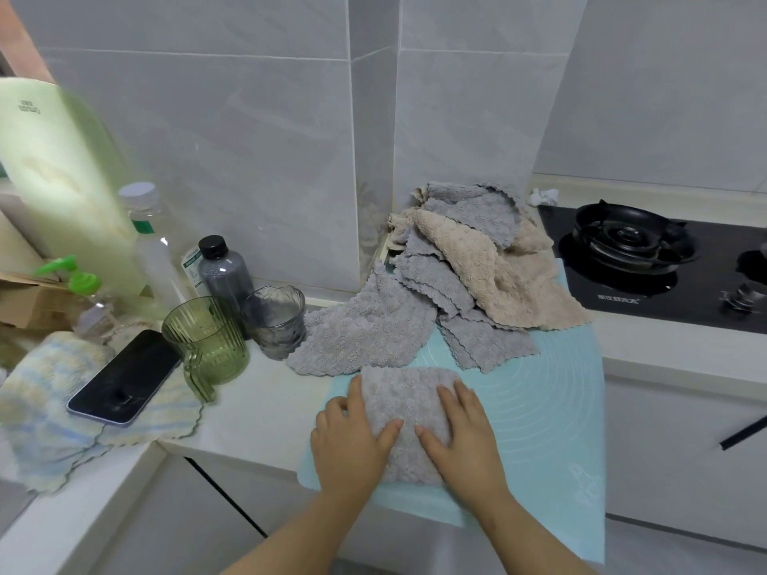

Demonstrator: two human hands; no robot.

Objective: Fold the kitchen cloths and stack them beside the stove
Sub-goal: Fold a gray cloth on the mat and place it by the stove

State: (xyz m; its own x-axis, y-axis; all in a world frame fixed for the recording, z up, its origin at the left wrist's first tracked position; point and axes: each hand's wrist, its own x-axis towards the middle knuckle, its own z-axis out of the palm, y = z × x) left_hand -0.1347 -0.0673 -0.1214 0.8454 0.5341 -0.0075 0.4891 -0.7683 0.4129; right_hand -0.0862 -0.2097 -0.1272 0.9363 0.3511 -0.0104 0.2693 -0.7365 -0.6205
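Left hand (348, 441) and right hand (460, 437) press open-palmed on one folded grey cloth (409, 404) (the heap (456, 276) by the stove (647, 259) lies unfolded).

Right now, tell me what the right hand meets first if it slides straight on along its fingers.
Past the far edge of the folded grey cloth it presses, the right hand would probably meet the spread-out grey cloth at the heap's near side first; only teal mat lies between.
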